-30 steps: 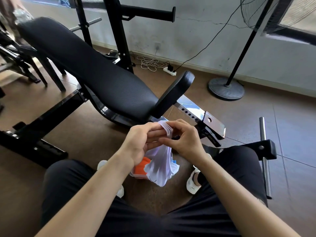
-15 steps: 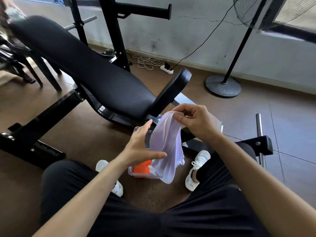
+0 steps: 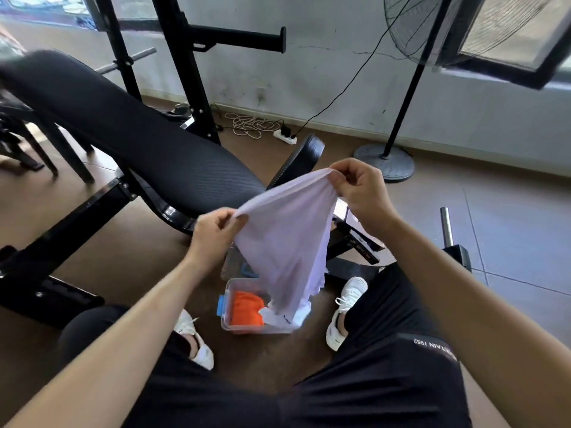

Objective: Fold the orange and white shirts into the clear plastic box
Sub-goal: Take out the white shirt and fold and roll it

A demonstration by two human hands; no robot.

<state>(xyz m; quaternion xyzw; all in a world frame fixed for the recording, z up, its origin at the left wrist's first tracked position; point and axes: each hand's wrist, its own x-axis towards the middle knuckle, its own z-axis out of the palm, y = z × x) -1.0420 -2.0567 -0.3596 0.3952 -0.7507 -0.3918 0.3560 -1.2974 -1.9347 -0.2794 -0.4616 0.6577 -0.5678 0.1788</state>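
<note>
The left hand point(image 3: 213, 233) pinches one corner of the white shirt point(image 3: 287, 236). Its fingers point(image 3: 230, 220) are curled tight on the cloth edge. The right hand point(image 3: 360, 193) pinches the opposite corner, higher and farther from the body, with its fingers closed round a gathered fold. The top edge of the shirt is stretched taut between the two sets of fingers and slopes up from left to right. The rest of the cloth hangs below the fingers and narrows toward its lower end.

The box point(image 3: 227, 304) stands on the floor point(image 3: 509, 242) below the fingers, between the person's shoes point(image 3: 346, 307). The hanging end of the white shirt reaches into the right part of the box. The orange shirt point(image 3: 247, 310) lies in the left part of the box, beside the white cloth. A blue latch point(image 3: 221, 305) sits on the left wall of the box.

A black bench point(image 3: 139, 143) lies beyond the left fingers. A fan stand point(image 3: 384, 162) rises beyond the right fingers, apart from them.
</note>
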